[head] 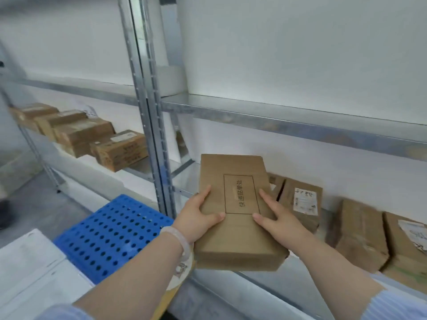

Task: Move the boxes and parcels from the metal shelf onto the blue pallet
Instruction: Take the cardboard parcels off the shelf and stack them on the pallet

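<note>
A white wall backs the metal shelf [277, 121], where a row of brown cartons [92, 137] sits in its left bay. Lower down, the blue pallet [111, 232] lies on the floor. Your left hand [198, 215] and right hand [277, 218] clasp the flat cardboard box [233, 181] by its sides at the right bay's front edge, beside more labelled parcels [360, 234].

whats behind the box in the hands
The held box, gripped by the left hand and right hand, hides part of the shelf. Right of it a labelled box shows, plus a sliver of a second box; its rest is covered.
</note>
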`<action>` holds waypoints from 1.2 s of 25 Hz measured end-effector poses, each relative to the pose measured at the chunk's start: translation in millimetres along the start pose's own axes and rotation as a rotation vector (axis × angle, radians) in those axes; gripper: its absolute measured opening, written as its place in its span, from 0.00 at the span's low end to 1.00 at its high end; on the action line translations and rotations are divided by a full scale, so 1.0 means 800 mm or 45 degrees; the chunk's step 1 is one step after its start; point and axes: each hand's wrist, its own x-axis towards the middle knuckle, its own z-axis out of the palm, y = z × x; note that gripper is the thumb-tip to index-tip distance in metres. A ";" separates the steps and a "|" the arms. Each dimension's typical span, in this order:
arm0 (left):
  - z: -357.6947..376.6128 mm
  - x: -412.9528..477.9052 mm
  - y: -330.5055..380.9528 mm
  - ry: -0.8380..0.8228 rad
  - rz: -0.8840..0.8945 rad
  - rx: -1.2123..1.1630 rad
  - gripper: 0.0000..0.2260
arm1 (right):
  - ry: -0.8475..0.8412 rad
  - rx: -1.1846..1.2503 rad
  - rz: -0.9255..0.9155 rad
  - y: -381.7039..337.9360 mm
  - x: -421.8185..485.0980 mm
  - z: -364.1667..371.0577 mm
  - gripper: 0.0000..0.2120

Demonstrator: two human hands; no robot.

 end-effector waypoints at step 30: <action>-0.378 -0.025 -0.130 0.301 -0.261 0.532 0.44 | -0.581 -0.462 -0.615 -0.235 0.314 0.259 0.53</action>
